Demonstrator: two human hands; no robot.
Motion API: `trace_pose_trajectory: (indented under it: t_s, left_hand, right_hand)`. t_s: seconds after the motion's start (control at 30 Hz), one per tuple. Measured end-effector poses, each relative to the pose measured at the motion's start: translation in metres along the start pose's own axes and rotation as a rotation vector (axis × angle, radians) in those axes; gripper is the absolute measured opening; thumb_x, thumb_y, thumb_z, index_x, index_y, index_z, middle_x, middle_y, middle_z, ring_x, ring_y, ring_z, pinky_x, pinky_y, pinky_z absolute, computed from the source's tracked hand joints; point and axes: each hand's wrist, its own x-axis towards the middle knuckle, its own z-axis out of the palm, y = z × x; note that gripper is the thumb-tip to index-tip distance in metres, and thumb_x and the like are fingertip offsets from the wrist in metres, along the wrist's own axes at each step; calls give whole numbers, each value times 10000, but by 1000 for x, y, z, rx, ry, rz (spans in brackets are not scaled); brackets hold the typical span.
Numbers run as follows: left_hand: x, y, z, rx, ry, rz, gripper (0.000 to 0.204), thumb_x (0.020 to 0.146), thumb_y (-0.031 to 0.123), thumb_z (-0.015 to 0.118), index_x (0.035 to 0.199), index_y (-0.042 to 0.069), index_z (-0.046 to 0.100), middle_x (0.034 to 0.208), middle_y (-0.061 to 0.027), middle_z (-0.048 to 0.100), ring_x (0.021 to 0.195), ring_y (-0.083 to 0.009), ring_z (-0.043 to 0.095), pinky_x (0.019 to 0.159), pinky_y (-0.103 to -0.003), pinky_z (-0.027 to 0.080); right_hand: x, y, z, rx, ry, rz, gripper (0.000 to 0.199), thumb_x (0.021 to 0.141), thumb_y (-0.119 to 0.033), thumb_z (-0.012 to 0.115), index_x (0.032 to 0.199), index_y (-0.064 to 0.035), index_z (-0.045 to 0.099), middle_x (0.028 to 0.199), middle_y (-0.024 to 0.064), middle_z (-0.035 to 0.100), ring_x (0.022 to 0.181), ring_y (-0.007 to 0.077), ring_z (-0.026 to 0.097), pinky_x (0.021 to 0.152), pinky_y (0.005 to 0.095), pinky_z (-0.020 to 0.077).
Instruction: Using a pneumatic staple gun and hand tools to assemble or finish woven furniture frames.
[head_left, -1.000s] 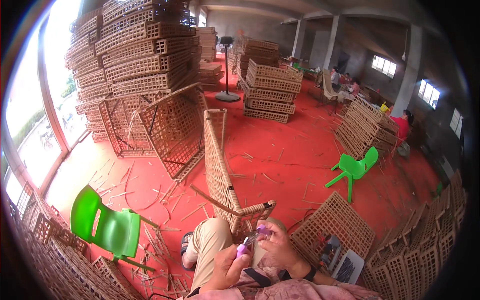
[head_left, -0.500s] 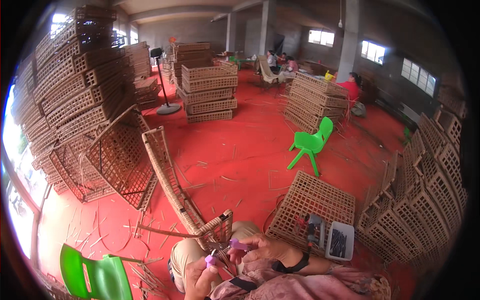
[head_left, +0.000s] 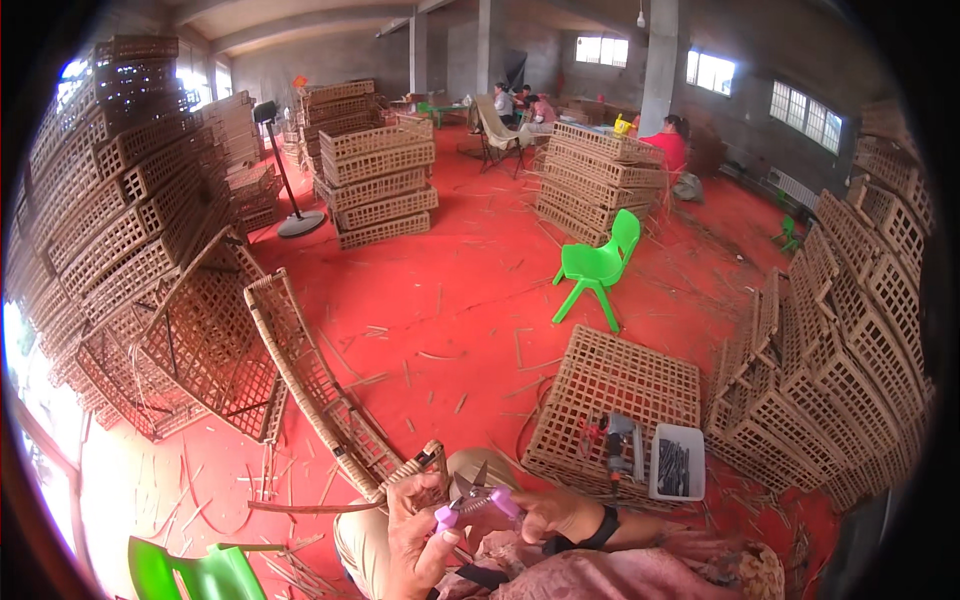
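Note:
Spring-loaded pruning shears (head_left: 473,488) with purple handles are held between my two hands over my lap, blades spread and pointing away from me. My left hand (head_left: 412,535) has its thumb and fingers around the left handle. The fingers of my right hand (head_left: 562,514) pinch the end of the right handle. Just beyond my left hand, a long woven rattan frame (head_left: 325,385) leans across my knee, its wrapped near end beside my fingers. A thin strip (head_left: 315,508) juts leftward from that end.
On the right, an upturned woven basket (head_left: 615,390) bears a power drill (head_left: 618,450) and a white bin (head_left: 677,462) of dark pieces. Green chairs (head_left: 600,262) stand ahead and at lower left. Basket stacks (head_left: 130,190) rise around; people sit far back. Cane scraps litter the red floor (head_left: 470,290).
My left hand has moved up and forward toward the frame's end. The shears have turned and their handles are spread wider, blades now plainly apart. The view has shifted slightly.

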Motion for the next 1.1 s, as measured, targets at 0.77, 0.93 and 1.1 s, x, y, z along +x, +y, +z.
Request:
trace_pose_trajectory:
  t_s: [0.77, 0.93, 1.1]
  left_hand:
    - [-5, -6, 10, -3, 224, -3, 384, 935, 390, 581, 989, 11, 619, 1209, -139, 504, 1149, -239, 463, 1018, -393, 340]
    - [-7, -5, 13, -43, 266, -34, 396, 947, 398, 568, 987, 8, 619, 1198, -140, 515, 1144, -242, 468, 1016, -398, 343]
    - [-12, -20, 5, 2, 270, -7, 395, 958, 394, 553, 971, 3, 615, 1179, -133, 527, 1141, -241, 470, 1009, -392, 350]
  right_hand:
    - [3, -48, 75, 10, 228, 105, 314, 809, -311, 701, 628, -118, 531, 594, -66, 396, 531, 80, 347, 494, 261, 277]
    - [4, -40, 70, 71, 151, 68, 252, 841, -290, 653, 687, -115, 558, 627, -61, 419, 533, 84, 350, 491, 253, 272]
    - [7, -39, 71, 47, 277, 152, 231, 880, -259, 606, 704, -115, 569, 626, -55, 444, 551, 80, 403, 506, 236, 310]
